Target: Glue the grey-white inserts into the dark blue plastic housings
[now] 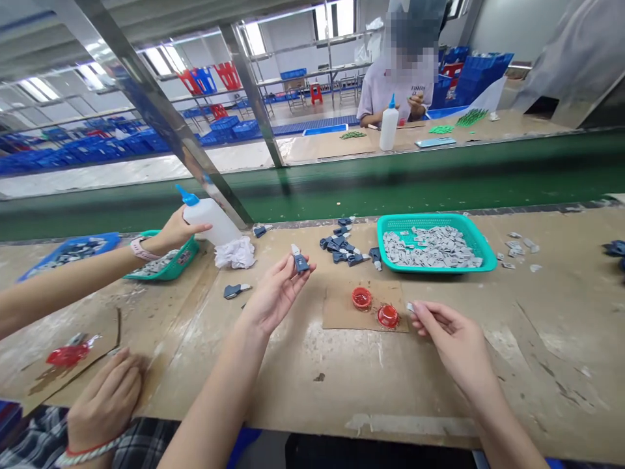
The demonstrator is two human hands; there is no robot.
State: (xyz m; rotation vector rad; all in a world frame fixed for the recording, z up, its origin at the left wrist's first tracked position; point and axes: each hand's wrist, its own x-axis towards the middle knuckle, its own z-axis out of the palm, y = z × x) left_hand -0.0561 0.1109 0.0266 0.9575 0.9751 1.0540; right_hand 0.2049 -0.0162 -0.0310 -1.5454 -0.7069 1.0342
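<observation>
Dark blue plastic part (301,263) sits pinched between left-hand fingers (288,281).

This is a factory assembly workshop: a green conveyor belt (390,182) runs just beyond the left hand (276,296) and right hand (454,342), a teal basket (434,221) of small grey parts (430,247) sits past the right hand on the long workbench (317,397), and blue crates (224,128) fill the floor farther off.

Your right hand (452,342) hides almost all of the tiny thing (409,307) in its fingers, so you can't tell what it is. The dark blue pieces (614,248) at the right edge of the table (312,391) are cut off by the picture. The far person's head (411,45) is all blurred
</observation>
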